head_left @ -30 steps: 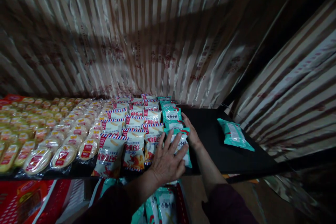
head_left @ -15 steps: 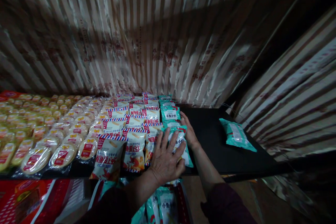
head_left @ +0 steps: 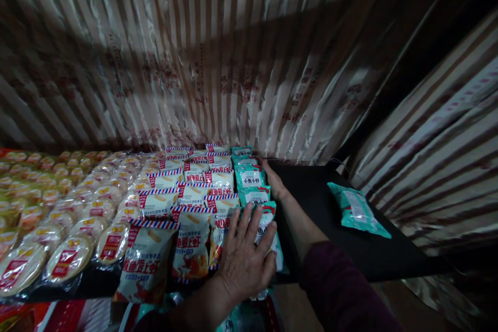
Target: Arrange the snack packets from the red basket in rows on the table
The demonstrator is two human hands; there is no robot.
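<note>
My left hand (head_left: pixel 247 251) lies palm-down with fingers spread over the front teal snack bag (head_left: pixel 269 211), hiding much of it. My right hand (head_left: pixel 275 180) is stretched along the right side of the teal row, against the bags further back; its fingertips are partly hidden. Behind the front bag stand more teal bags (head_left: pixel 251 177), one behind another. Left of them are rows of white snack bags with red lettering and striped top edges (head_left: pixel 191 244), and the front-left one (head_left: pixel 144 262) leans out at the shelf's front edge.
Clear-wrapped round crackers (head_left: pixel 70 257) and small yellow-wrapped items (head_left: pixel 46 179) fill the left of the black shelf (head_left: pixel 307 181). A single teal bag (head_left: pixel 358 210) lies at the right. Striped sheeting (head_left: pixel 233 52) hangs behind. Below the shelf are red crates (head_left: pixel 66 316).
My right hand has slid back along the teal row, while my left hand stays on the front bag. The view has shifted, so the shelf's left side appears lower.
</note>
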